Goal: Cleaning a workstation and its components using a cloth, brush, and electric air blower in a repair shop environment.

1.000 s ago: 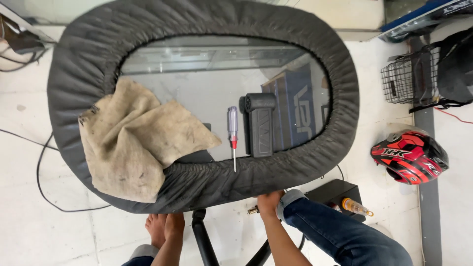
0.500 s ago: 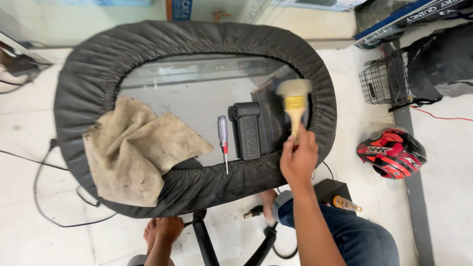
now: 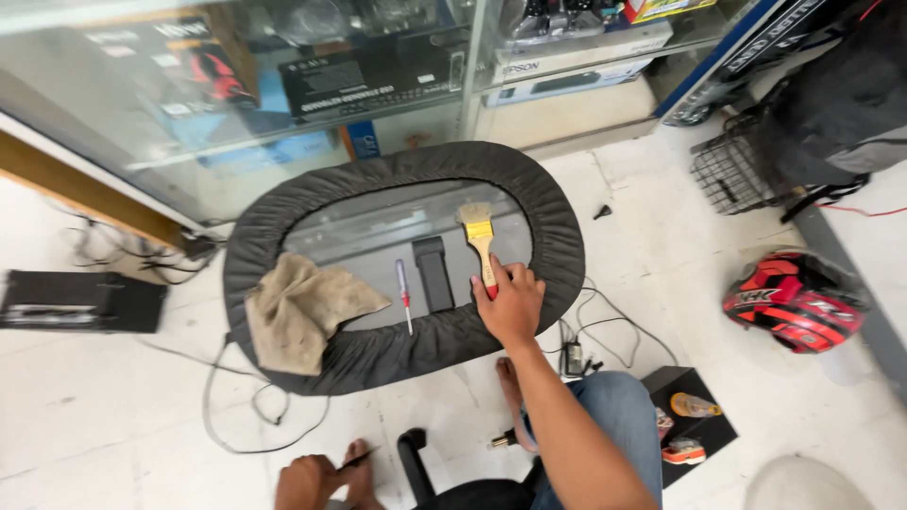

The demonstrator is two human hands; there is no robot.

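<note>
The right hand (image 3: 510,302) is wrapped round the paintbrush (image 3: 480,242) handle, bristles over the glass inside the oval black-rimmed table (image 3: 557,236). Best kept low with light strokes — clear of the screwdriver (image 3: 403,293) left of it. The left hand (image 3: 307,482), below the table, looks curled — grip unclear.

Cloth (image 3: 304,316) left, screwdriver (image 3: 403,294) middle, brush (image 3: 479,240) right, apparently on glass tabletop (image 3: 378,231)
</note>
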